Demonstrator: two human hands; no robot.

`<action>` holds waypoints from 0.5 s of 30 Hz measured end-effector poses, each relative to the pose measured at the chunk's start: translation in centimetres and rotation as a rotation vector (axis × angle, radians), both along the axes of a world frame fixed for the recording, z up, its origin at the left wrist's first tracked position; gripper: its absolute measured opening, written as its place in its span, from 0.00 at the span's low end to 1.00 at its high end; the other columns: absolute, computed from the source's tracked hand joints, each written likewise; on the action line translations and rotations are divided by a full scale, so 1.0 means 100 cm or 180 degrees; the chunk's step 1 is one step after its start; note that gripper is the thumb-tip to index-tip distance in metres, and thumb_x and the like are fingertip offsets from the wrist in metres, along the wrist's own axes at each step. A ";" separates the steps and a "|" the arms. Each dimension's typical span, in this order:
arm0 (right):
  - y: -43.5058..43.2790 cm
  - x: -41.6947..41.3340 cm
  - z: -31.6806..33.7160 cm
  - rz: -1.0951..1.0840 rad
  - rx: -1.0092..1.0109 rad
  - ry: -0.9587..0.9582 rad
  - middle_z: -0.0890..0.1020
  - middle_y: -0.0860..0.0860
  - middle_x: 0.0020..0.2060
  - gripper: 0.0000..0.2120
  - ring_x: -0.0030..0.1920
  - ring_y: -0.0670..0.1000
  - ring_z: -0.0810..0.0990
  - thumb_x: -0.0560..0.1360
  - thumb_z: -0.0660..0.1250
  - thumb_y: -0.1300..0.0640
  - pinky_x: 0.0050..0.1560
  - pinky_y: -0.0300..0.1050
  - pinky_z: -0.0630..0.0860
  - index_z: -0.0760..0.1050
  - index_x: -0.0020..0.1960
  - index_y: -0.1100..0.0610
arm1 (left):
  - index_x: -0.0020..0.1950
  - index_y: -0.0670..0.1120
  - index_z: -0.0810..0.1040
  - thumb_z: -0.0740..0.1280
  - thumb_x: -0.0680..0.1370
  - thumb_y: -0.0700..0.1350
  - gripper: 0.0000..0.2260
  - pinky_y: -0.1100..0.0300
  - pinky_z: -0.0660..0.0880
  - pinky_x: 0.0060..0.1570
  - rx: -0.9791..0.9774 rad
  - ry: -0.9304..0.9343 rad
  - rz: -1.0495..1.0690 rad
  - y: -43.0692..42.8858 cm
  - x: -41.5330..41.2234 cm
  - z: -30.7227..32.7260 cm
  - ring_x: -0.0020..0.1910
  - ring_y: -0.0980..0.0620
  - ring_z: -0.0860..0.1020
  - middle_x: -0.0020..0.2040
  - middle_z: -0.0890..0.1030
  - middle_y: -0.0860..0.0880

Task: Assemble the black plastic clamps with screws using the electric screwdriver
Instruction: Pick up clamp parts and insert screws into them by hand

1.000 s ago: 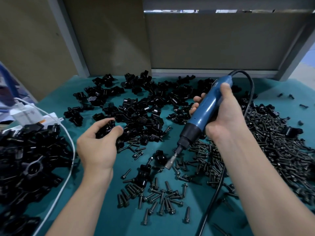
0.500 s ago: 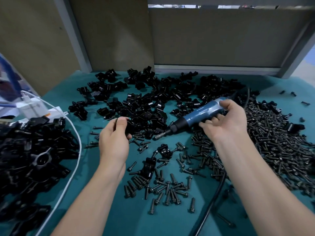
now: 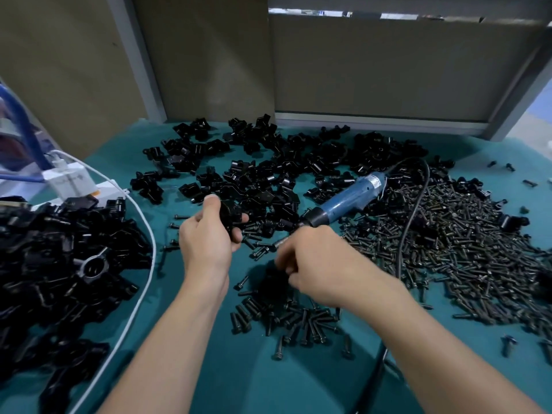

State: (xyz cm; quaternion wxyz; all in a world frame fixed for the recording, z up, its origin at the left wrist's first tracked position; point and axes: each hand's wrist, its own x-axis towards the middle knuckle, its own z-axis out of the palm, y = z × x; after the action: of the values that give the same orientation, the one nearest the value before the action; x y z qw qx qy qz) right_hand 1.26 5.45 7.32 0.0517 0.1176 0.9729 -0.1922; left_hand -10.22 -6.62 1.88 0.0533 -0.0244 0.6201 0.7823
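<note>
Teal bench mat (image 3: 239, 369): no bin or tray in view, all stock in loose heaps.
Big pile of black plastic clamps (image 3: 59, 249), 9 o'clock; likely finished side.
Spread of black plastic clamp halves (image 3: 283, 174), 12 o'clock, and heap of dark metal screws (image 3: 463, 249), 3 o'clock; both in easy reach.
Blue corded electric screwdriver (image 3: 349, 201) lies flat, 1 o'clock, unheld; frees right hand.
Left hand (image 3: 206, 243) curled round black plastic clamp piece (image 3: 230, 216), centre, probably for fitting.
Right hand (image 3: 316, 264) near small screw cluster (image 3: 292, 318), 6 o'clock; fingers curled, blurred, cannot tell if pinching.
</note>
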 end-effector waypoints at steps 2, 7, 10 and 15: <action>-0.002 0.000 -0.005 0.0000 0.0238 0.0044 0.84 0.53 0.43 0.15 0.43 0.56 0.83 0.74 0.67 0.70 0.47 0.51 0.84 0.80 0.45 0.49 | 0.48 0.39 0.81 0.61 0.84 0.55 0.20 0.65 0.68 0.22 0.0005 -0.0016 -0.0012 0.000 0.000 -0.001 0.26 0.53 0.73 0.40 0.87 0.43; 0.002 -0.001 -0.012 0.0118 0.0653 0.0054 0.82 0.53 0.39 0.12 0.39 0.57 0.79 0.73 0.67 0.68 0.40 0.47 0.76 0.75 0.41 0.50 | 0.50 0.39 0.80 0.62 0.84 0.56 0.20 0.64 0.67 0.22 -0.0092 -0.0031 -0.0004 0.001 -0.001 -0.001 0.27 0.53 0.72 0.41 0.87 0.43; 0.015 -0.005 -0.006 0.0134 0.0145 -0.0007 0.85 0.48 0.40 0.12 0.37 0.47 0.82 0.77 0.70 0.64 0.39 0.41 0.80 0.81 0.42 0.48 | 0.54 0.39 0.81 0.62 0.84 0.56 0.21 0.64 0.67 0.23 -0.0211 -0.0017 -0.0029 0.002 -0.001 -0.002 0.27 0.53 0.71 0.43 0.87 0.42; 0.044 -0.009 0.011 -0.0393 -0.1079 0.0675 0.85 0.46 0.33 0.13 0.26 0.42 0.80 0.81 0.69 0.60 0.29 0.36 0.74 0.83 0.41 0.47 | 0.56 0.39 0.81 0.61 0.85 0.57 0.22 0.64 0.69 0.25 -0.0393 0.0059 -0.0239 0.004 0.001 -0.002 0.27 0.53 0.71 0.41 0.82 0.40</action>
State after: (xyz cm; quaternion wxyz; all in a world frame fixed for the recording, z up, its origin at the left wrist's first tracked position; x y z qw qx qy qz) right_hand 0.40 9.87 8.41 -0.0438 0.1458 0.9176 -0.3673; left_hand -10.16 -6.26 1.65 0.0753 0.0029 0.6681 0.7403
